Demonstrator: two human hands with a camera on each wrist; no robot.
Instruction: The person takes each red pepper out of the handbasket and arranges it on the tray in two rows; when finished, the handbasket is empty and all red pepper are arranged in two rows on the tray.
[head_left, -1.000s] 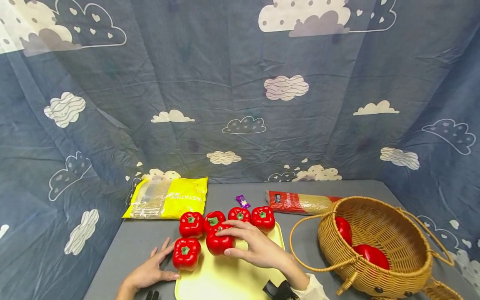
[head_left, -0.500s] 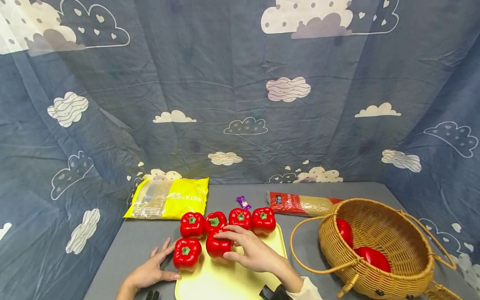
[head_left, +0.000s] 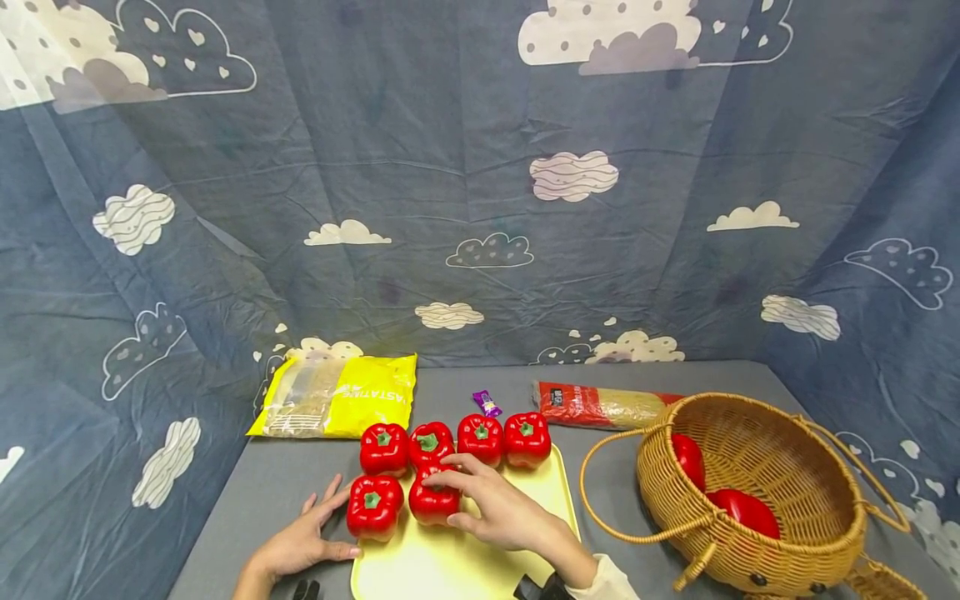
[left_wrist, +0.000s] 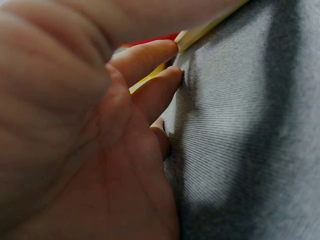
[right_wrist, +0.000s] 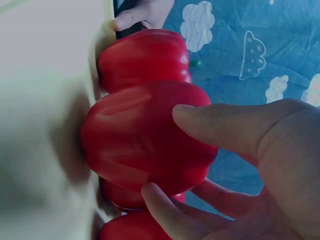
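Observation:
My right hand [head_left: 501, 507] holds a red bell pepper [right_wrist: 145, 135] over the near part of a pale yellow tray [head_left: 450, 567], thumb on one side and fingers on the other. Another red bell pepper [head_left: 374, 507] sits just left of it. Behind these two, several more bell peppers [head_left: 384, 449] stand in a row along the tray's far edge, green stems up. My left hand [head_left: 300, 537] rests on the grey tabletop against the tray's left edge, its fingers loosely extended. The left wrist view shows its palm and fingertips on the grey cloth [left_wrist: 225, 140].
On the right stands a wicker basket [head_left: 750, 433] with two red bell peppers [head_left: 742, 512] inside. A yellow pasta bag [head_left: 371, 396] lies back left, a purple wrapped candy [head_left: 486, 403] at the back middle, and a red noodle packet [head_left: 570, 405] behind the basket.
The held bell pepper has shifted slightly left and toward the near side, settling beside the front-left one. My right hand has moved with it; the left hand has stayed put.

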